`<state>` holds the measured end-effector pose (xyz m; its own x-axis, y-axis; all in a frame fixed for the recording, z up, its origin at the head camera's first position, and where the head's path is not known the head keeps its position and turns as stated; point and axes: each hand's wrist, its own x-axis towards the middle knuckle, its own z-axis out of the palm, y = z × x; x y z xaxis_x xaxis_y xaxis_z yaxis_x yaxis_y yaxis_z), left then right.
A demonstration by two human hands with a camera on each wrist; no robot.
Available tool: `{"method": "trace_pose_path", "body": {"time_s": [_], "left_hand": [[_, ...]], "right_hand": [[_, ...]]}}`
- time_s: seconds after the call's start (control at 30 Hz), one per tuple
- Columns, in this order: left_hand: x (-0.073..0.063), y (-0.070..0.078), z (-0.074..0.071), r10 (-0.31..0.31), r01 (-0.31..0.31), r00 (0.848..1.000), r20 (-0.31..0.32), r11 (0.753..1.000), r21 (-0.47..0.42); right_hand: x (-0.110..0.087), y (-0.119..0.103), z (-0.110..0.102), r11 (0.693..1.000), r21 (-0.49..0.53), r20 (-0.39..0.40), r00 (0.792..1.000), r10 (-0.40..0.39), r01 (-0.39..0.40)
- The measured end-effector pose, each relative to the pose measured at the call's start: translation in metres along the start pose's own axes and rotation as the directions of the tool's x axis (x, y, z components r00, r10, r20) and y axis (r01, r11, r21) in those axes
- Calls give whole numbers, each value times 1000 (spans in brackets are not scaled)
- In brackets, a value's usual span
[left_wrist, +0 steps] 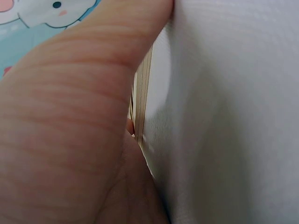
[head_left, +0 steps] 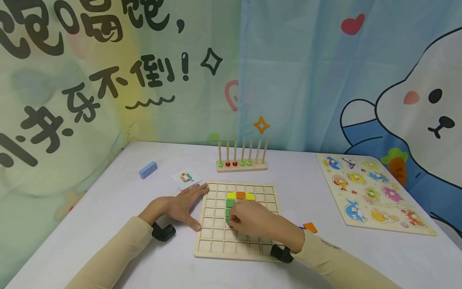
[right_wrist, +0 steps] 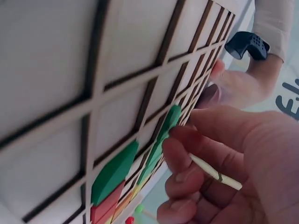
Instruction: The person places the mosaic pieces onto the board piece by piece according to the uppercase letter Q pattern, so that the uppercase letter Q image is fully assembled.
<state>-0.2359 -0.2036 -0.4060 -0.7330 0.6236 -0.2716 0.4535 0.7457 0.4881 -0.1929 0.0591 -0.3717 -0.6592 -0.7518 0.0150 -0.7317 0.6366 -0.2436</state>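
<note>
A square wooden grid board (head_left: 216,245) lies on the table. My left hand (head_left: 182,204) rests at its left edge, fingers spread, thumb and fingertips at the rim. Over the middle of the board is my right hand (head_left: 252,218), fingers curled, with thumb and forefinger right at a rounded green tile (right_wrist: 174,115). In the right wrist view, a thin pale piece (right_wrist: 217,173) shows edge-on inside the curled fingers. Green tiles (head_left: 230,203) run down one column, and an orange tile (head_left: 240,195) sits between two yellow ones above. A red tile (right_wrist: 107,207) shows beside another green tile.
Up and left of the board are a pattern card (head_left: 186,178) and a blue block (head_left: 148,170). A peg stand with beads (head_left: 242,168) stands behind it. An orange tile (head_left: 310,227) lies beside my right forearm; an animal puzzle board (head_left: 368,192) lies far right.
</note>
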Motion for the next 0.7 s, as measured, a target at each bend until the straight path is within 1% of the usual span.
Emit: {"method": "trace_pose_path", "body": {"time_s": [0.13, 0.3, 0.43, 0.7], "left_hand": [[-1, 1, 0, -4, 4, 1000, -1, 1000, -9], [-1, 3, -1, -6, 6, 1000, 3, 1000, -11], [0, 2, -2, 4, -4, 1000, 3, 1000, -9], [-1, 1, -2, 1, -1, 1000, 5, 1000, -8]], "right_hand": [[-5, 9, -5, 999, 32, 29, 1000, -1, 0], [-18, 25, -13, 999, 38, -1, 1000, -22, 22], [-32, 41, -16, 999, 29, -10, 1000, 29, -28], [-63, 70, -31, 991, 63, 4, 993, 115, -115]]}}
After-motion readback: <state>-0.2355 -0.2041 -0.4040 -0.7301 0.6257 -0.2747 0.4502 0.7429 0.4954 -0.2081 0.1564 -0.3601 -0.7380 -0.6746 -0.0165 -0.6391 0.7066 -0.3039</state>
